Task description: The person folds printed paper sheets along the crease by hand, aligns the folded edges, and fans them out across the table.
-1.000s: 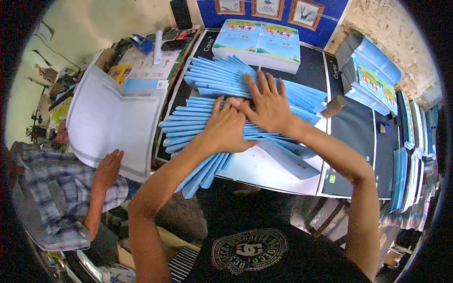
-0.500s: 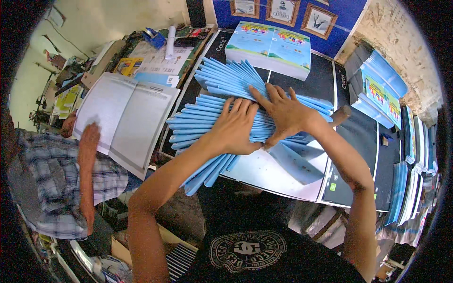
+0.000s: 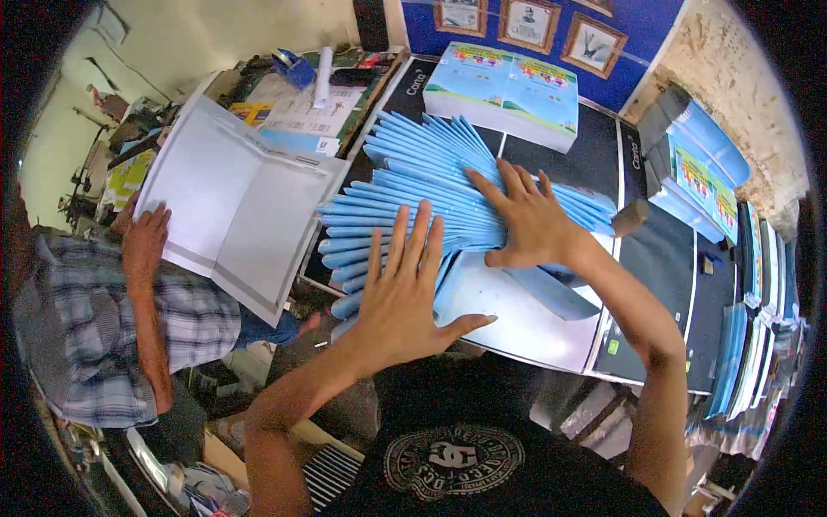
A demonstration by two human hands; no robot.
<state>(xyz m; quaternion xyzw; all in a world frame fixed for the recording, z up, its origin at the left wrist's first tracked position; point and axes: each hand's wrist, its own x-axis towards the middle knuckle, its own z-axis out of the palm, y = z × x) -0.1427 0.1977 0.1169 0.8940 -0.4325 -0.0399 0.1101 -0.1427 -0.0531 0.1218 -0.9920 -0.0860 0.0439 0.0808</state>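
Note:
A fanned pile of blue folded booklets [image 3: 431,189] spreads across the middle of the worktable, their folded edges pointing outward. My right hand [image 3: 538,224] rests over the pile's right part, fingers spread and thumb out. Over the near left side of the fan is my left hand [image 3: 401,297], flat with its fingers apart; I cannot tell whether its fingertips touch the booklets. Neither hand grips anything. One blue cover [image 3: 556,293] lies loose by my right wrist, on the bright white surface [image 3: 517,323]. Part of the pile is hidden under my hands.
A thick stack of printed sheets [image 3: 500,95] stands behind the fan. More booklet stacks [image 3: 702,189] line the right wall. At left, another person's hand [image 3: 146,241] holds a large folded sheet [image 3: 245,198]. A tape dispenser [image 3: 293,69] and a paper roll [image 3: 323,77] lie at the back left.
My left hand has pulled back toward me off the booklets and its fingers have straightened. My right hand stays over the pile. The other person's large sheet has been lifted and tilted.

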